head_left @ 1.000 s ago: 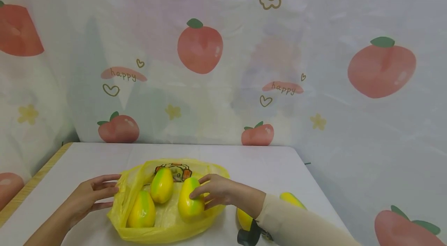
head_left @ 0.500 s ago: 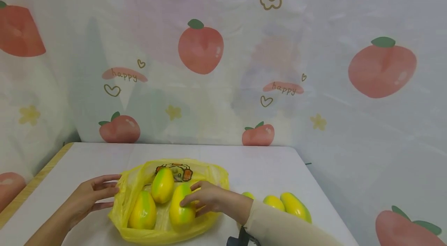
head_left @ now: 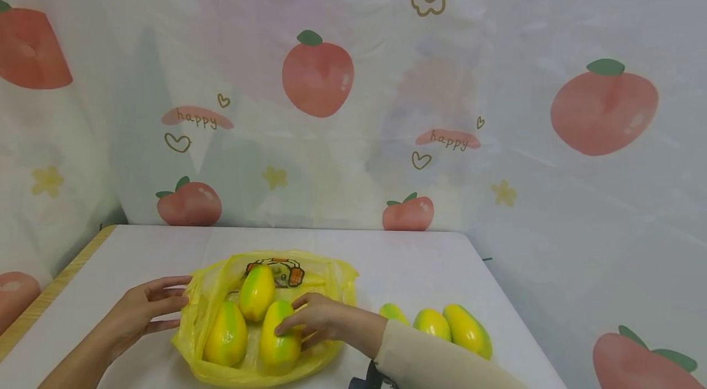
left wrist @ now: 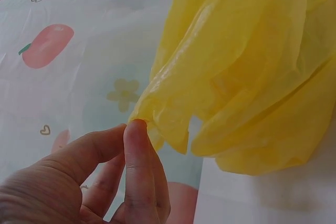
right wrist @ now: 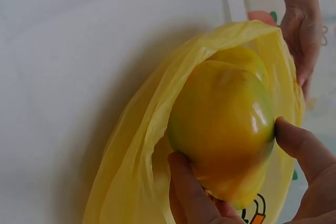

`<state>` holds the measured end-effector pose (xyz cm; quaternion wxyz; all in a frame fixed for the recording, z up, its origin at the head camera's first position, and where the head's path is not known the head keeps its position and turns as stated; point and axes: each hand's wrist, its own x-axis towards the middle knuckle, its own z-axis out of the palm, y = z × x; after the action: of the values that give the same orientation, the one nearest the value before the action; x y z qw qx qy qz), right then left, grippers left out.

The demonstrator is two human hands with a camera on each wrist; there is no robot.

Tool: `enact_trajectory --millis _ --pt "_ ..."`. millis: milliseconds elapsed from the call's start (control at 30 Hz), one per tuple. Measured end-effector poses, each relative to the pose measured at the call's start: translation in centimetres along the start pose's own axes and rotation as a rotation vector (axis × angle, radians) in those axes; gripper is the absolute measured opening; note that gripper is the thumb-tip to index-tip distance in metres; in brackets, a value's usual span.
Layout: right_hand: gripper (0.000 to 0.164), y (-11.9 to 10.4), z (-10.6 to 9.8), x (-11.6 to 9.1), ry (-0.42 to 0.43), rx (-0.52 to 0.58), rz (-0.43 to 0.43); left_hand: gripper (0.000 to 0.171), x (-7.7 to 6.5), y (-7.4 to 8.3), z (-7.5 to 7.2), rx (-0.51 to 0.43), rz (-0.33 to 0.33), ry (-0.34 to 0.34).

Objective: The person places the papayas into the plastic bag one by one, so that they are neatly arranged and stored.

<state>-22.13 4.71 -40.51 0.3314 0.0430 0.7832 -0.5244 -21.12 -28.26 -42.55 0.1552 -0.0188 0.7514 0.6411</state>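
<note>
A yellow plastic bag (head_left: 326,359) lies with its mouth spread on the white table. My left hand (head_left: 135,313) pinches the bag's left edge between thumb and fingertips, which the left wrist view shows up close on the yellow film (left wrist: 241,77). Inside the bag's mouth, my right hand (head_left: 326,321) grips a glossy yellow-green papaya (head_left: 274,346), thumb on one side and fingers on the other. In the right wrist view this papaya (right wrist: 226,119) fills much of the opening. Two more papayas rest in the bag, one at the left (head_left: 226,337) and one farther back (head_left: 257,292).
To the right on the white table (head_left: 420,260) lie several more papayas (head_left: 468,331), partly hidden behind my right sleeve (head_left: 436,355). A cloth backdrop (head_left: 353,168) printed with peaches rises behind the table. A wooden strip (head_left: 66,278) runs along its left edge.
My right hand has moved left and toward me with the papaya, bringing it closer to the left papaya. The left hand has stayed at the bag's edge.
</note>
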Motion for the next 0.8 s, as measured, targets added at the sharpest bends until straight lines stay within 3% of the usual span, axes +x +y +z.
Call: enact_trajectory --millis 367,800 --pt "0.052 0.0 1.2 0.1 -0.004 -0.004 -0.036 0.065 0.1 -0.2 0.1 0.003 -0.013 0.005" --pt "0.045 0.1 1.5 0.2 -0.102 0.010 -0.036 0.064 0.0 -0.3 0.1 -0.002 -0.010 -0.004"
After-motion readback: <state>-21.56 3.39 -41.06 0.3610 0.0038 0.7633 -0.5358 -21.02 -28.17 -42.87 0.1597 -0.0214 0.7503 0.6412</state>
